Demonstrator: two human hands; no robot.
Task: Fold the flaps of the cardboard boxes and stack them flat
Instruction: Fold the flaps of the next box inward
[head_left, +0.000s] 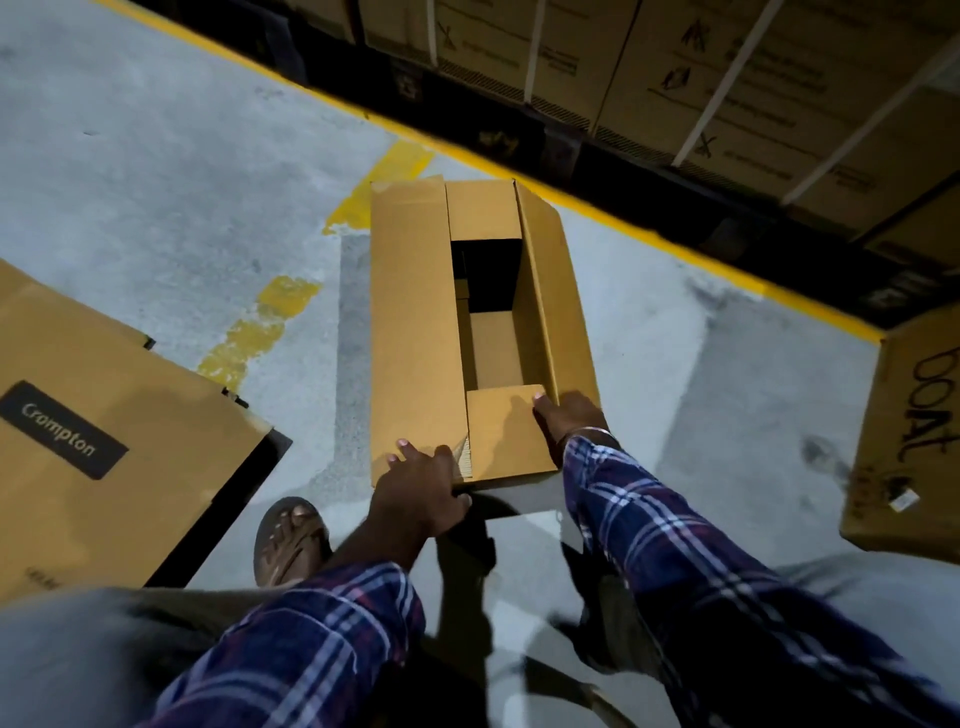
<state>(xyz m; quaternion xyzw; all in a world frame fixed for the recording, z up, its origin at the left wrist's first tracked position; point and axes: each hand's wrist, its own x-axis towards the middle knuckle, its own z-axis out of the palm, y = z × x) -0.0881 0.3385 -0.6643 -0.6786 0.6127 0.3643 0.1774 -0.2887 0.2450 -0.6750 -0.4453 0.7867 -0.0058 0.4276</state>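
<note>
Inside of the tall brown open-topped cardboard box (415, 322) is mostly dark shadow; contents can't be made out. It stands on the grey concrete floor (156, 171), centre frame. Left hand (415, 491) grips the near-left corner, fingers spread over the long left flap, thumb under the edge. Right hand (574, 418) presses the short near flap (501, 431), fingers partly hidden, grip width can't tell. Flattened brown Crompton-labelled carton (104, 415) left, cut off by frame.
</note>
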